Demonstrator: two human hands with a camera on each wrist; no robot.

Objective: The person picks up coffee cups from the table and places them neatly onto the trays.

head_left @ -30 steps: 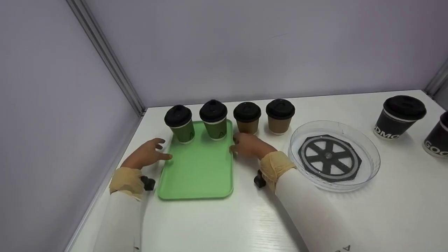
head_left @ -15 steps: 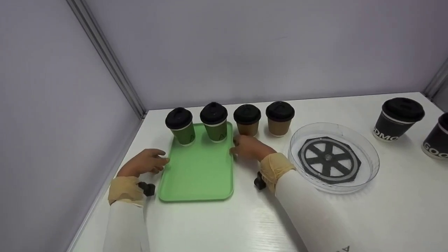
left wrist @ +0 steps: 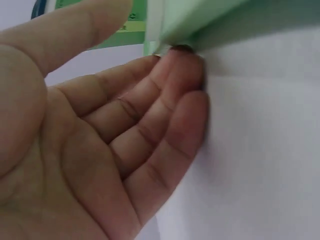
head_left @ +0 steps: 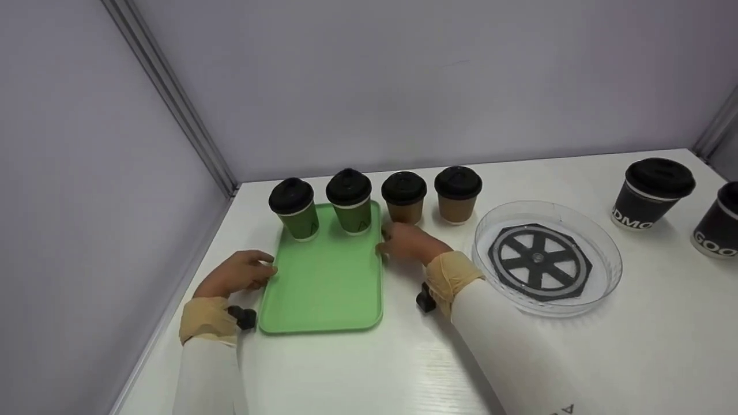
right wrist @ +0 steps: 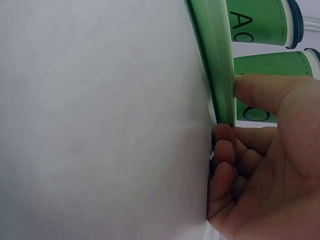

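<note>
A green rectangular tray [head_left: 323, 288] lies on the white table, with two green lidded paper cups, the left cup [head_left: 301, 222] and the right cup [head_left: 354, 216], standing at its far end. My left hand [head_left: 239, 272] is at the tray's left edge; the left wrist view shows its curled fingertips [left wrist: 187, 115] under the rim, thumb above. At the opposite edge, my right hand [head_left: 406, 242] grips the rim, thumb [right wrist: 262, 90] against it and fingers curled beneath. Part of the right hand's fingers is hidden in the head view.
Two brown lidded cups, one [head_left: 405, 210] beside the tray and another [head_left: 457, 208], stand behind my right hand. A clear round dish [head_left: 611, 276] with a black wheel-like insert [head_left: 537, 259] sits right of it. Two black cups [head_left: 643, 204] stand far right. Walls enclose the left and back.
My left hand has come down to the tray's left edge, its spread fingers drawing in under the rim. My right hand has stayed at the right edge. Tray and cups look unmoved.
</note>
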